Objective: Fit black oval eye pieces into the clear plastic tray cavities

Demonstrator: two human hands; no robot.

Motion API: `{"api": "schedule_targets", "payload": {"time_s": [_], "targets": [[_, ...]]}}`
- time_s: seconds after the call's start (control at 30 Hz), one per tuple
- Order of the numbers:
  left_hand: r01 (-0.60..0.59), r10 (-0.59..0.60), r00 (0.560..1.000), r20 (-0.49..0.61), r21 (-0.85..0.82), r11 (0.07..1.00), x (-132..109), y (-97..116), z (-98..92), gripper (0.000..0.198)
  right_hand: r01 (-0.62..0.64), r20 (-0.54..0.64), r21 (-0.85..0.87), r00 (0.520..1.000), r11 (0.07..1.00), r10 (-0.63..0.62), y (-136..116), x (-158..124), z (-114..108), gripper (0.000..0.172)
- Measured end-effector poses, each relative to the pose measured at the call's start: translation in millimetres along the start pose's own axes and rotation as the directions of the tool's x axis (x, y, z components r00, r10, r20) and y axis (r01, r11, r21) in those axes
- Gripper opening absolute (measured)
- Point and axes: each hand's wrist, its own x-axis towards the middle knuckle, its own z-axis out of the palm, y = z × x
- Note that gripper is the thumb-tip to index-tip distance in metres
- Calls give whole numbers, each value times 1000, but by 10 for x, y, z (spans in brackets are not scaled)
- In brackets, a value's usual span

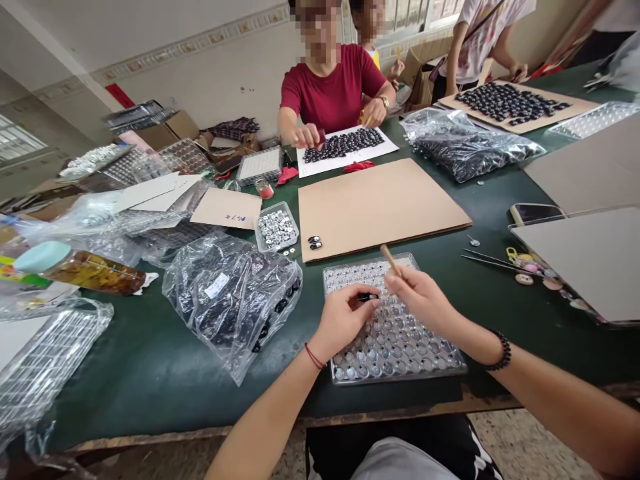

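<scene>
My left hand (347, 317) pinches a small glossy black oval piece (369, 297) above a clear plastic tray (400, 373). Rows of small round pieces fill the tray's pockets. My right hand (423, 300) is closed on a thin wooden stick (391, 259), which points up and away from me over the tray's far part. Beyond the tray lies a brown cardboard sheet (380, 207), with two similar black oval pieces (314, 243) at its near left corner. A small clear box (277, 228) of silvery round pieces stands left of that sheet.
A plastic bag (225, 293) of black pieces lies to the left, near a capped bottle (83, 267). Tweezers (500, 262), a phone (537, 213) and a grey board (590, 260) are at the right. Across the table, a person in red (335, 93) handles black pieces on white card.
</scene>
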Motion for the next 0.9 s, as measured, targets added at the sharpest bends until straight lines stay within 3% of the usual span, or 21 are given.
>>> {"api": "schedule_targets", "payload": {"time_s": [0.13, 0.33, 0.47, 0.57, 0.63, 0.7, 0.8, 0.9], "targets": [[-102, 104, 994, -40, 51, 993, 1, 5, -24, 21, 26, 47, -159, 999, 987, -19, 49, -4, 43, 10], [-133, 134, 991, -2, 59, 989, -44, 8, 28, 28, -28, 120, -85, 992, 996, 38, 22, 39, 26, 17], [-142, 154, 987, -41, 209, 968, -22, 37, -184, 35, -32, 74, -106, 996, 994, 40, 3, 80, -52, 19], [-197, 299, 948, -106, 541, 818, -34, -43, -534, 16, -28, 27, -127, 999, 992, 31, 21, 103, -110, 18], [-142, 341, 933, -112, 758, 636, -75, -179, -775, 14, -13, 12, -130, 1000, 991, 15, 32, 117, -135, 19], [-66, 365, 922, -133, 873, 484, -128, -354, -954, 18, -16, 8, -135, 1000, 991, 18, 35, 149, -142, 21], [-49, 427, 901, -80, 957, 284, -203, -594, -1040, 25, -38, 12, -174, 999, 984, 41, 24, 298, -109, 22], [-80, 405, 914, -15, 973, 218, -253, -702, -983, 28, 31, 6, -260, 1000, 965, -31, 26, 640, -4, 20]]}}
